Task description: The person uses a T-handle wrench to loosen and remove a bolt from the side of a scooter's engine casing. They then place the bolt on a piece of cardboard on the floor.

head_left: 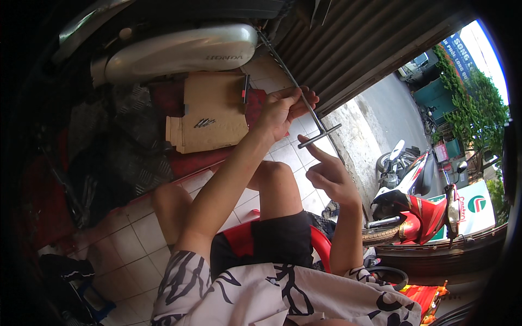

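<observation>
1. One T-handle wrench is the thing in the head view; its long shaft slants from the motorcycle's silver cover at upper left down toward the lower right, where the crossbar sits across it.
2. Head view, left hand: nearer the shaft's middle, closed around it with thumb and fingers, coming in from the lower left.
3. Head view, right hand: just below the crossbar, index finger stretched up and left to the bar's left end, seemingly touching it; it is not wrapped around anything.
4. Head view, far end: the shaft's tip lies just beside the cover's right end, away from both hands; whether it sits on a fastener I cannot tell. Left of the left hand, cardboard carries small metal pieces.
</observation>
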Tool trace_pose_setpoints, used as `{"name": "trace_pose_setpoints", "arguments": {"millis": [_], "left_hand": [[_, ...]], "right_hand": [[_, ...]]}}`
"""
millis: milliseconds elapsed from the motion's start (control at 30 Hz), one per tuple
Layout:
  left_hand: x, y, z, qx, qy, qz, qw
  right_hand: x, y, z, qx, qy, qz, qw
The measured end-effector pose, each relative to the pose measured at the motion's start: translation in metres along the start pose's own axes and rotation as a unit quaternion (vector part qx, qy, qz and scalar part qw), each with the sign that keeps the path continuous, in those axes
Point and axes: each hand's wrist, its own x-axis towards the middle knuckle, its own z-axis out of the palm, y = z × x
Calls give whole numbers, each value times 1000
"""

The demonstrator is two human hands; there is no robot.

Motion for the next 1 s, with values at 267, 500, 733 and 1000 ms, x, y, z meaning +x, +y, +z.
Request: {"name": "trace_pose_setpoints", "arguments": {"millis": [267, 500, 733, 1000], "left_hand": [[0, 1, 5, -7, 10, 3, 1000], [-2, 5, 4, 0, 20, 9, 1000], [-1, 4, 3, 2, 29, 12, 999], [-3, 4, 8, 16, 27, 15, 999]], "right_hand": [[7, 14, -16, -12, 89, 115, 989], [1, -11, -8, 83, 144, -29, 986], [3, 4, 1, -67, 5, 55, 996], [6, 10, -4, -56, 160, 83, 982]]}}
